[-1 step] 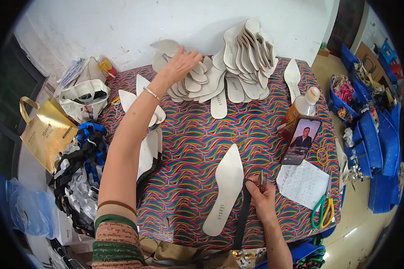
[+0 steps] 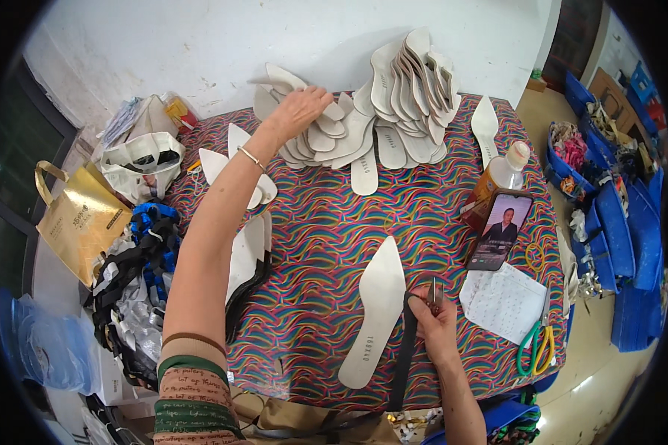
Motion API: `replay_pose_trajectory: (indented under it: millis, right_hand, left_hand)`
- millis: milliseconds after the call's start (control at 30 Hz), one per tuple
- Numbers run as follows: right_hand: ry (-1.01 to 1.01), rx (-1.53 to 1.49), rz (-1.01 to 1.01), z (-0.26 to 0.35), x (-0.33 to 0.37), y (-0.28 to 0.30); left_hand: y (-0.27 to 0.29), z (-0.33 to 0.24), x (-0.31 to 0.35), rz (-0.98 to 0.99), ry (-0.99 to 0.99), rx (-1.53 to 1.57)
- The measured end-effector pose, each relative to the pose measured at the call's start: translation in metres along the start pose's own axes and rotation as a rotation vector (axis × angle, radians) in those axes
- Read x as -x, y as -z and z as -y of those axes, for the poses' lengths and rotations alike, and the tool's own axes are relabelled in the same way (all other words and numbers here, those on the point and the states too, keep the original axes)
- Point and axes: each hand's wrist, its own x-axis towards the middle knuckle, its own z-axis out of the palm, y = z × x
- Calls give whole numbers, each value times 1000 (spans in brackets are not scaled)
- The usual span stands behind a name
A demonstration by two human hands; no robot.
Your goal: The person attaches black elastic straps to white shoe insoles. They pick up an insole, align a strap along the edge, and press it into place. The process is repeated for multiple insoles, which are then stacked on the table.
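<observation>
Near the wall (image 2: 200, 44), the left hand (image 2: 298, 111) has tilted an insole (image 2: 283, 76).

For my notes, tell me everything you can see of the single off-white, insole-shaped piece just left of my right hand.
The off-white, insole-shaped piece looks thin, smooth and board-like, with a pointed toe, narrower waist and rounded heel bearing dark print. It lies flat on the multicoloured, wavy-patterned cloth, toe pointing away from you, heel nearer. No hand touches it. Just right are your right hand and a long black strip; whether the strip touches its edge is unclear.
</observation>
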Motion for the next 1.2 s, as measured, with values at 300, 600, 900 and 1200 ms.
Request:
replay_pose_trajectory:
  millis: [300, 600, 900, 1200]
  right_hand:
    - [44, -78, 40, -2, -2, 0]
    - [40, -226, 38, -5, -2, 1]
    - [18, -205, -3, -7, -3, 7]
    - [6, -124, 9, 1, -3, 3]
  left_hand:
    - [80, 16, 27, -76, 22, 262]
    - [242, -148, 92, 535, -508, 270]
    - [155, -74, 19, 457, -16, 1012]
    - [-18, -1, -13, 39, -123, -34]
